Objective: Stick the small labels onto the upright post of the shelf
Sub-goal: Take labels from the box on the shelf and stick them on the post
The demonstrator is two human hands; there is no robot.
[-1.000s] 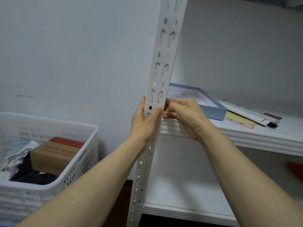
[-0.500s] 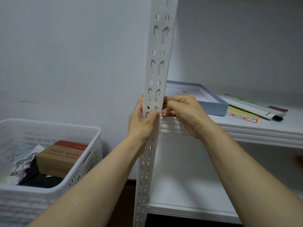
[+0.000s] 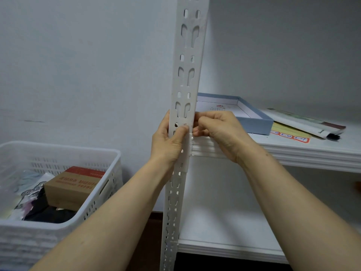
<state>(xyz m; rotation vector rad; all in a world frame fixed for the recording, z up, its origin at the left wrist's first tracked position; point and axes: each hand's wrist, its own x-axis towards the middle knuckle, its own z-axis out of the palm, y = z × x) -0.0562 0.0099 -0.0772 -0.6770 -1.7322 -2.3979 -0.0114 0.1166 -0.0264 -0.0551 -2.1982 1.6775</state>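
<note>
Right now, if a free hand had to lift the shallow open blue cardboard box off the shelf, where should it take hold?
Probably the grip is the right-hand wall of the shallow open blue cardboard box, approached from the front right: that thin upright wall is exposed, thumb inside, fingers outside. Its left end hides behind the white slotted upright post.

Matt white post, ribbed shelf boards and perforated plastic, side by side.

The slotted upright post [image 3: 185, 75] looks like painted metal, matt and faintly scuffed. At 3 o'clock the shelf board [image 3: 293, 151] is smooth white, with a ribbed, slightly shiny front edge. It carries a pale blue box tray [image 3: 257, 124] of matt card, a yellow paper sheet [image 3: 289, 133] and a glossy printed packet [image 3: 304, 124]. At 8 o'clock a smooth, perforated white plastic basket [image 3: 58, 153] holds a matt brown cardboard carton [image 3: 72, 184] and dark cloth [image 3: 48, 212]. The small label [image 3: 192, 134] pinched by the right hand [image 3: 218, 132] may be glossy paper.
</note>
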